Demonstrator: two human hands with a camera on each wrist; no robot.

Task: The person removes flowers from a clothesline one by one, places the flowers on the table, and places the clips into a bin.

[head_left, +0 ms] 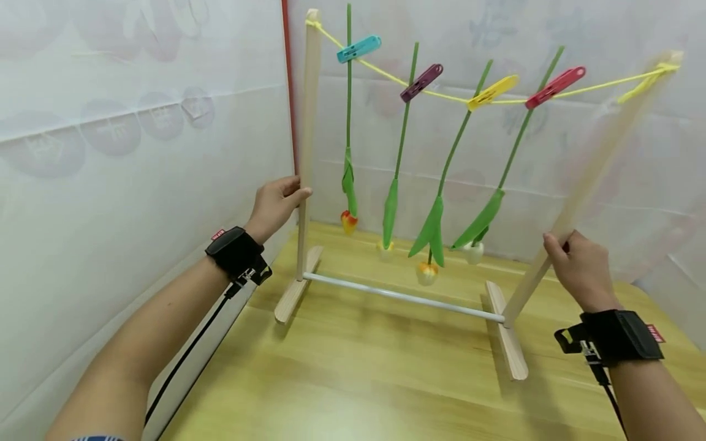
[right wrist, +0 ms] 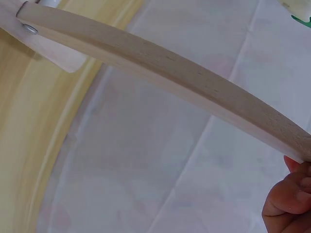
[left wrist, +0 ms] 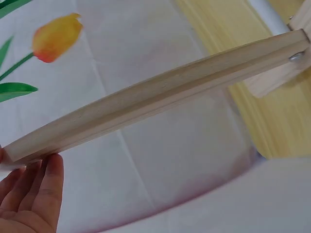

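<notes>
A left hand (head_left: 276, 205) gripped the rack's left post (head_left: 306, 147). The right hand (head_left: 576, 269) curled around the right post (head_left: 584, 184). Four artificial tulips (head_left: 436, 226) hung pegged upside down between them.

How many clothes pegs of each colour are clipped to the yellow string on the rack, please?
Blue peg: 1
Purple peg: 1
Yellow peg: 1
Red peg: 1
Total: 4, each holding one artificial flower stem on the string.
</notes>
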